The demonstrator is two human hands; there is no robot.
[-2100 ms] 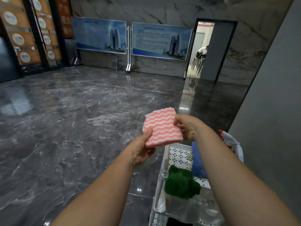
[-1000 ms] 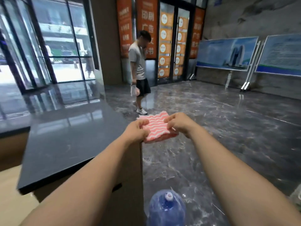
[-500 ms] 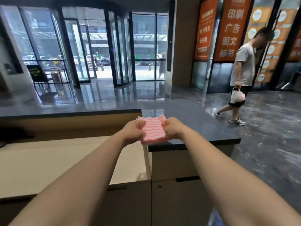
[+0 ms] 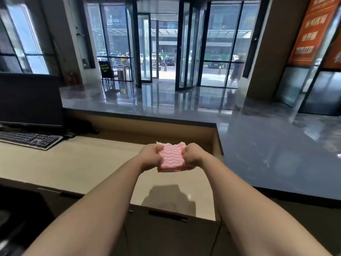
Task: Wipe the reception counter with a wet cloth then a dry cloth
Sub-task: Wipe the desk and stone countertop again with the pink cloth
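Both hands are gripping a folded pink-and-white wavy-striped cloth (image 4: 172, 157) in the air above the pale lower bench (image 4: 77, 163): the left hand (image 4: 150, 157) is closing around its left edge and the right hand (image 4: 193, 157) around its right edge, their fingers curling underneath and hiding the cloth's lower side. At far left, a dark monitor (image 4: 30, 100) is running out of view, with a keyboard (image 4: 29, 139) sitting before it, also cut off. To the right, the raised dark glossy bench (image 4: 267, 154) is reflecting the blurred glass entrance doors (image 4: 162, 48) beyond.
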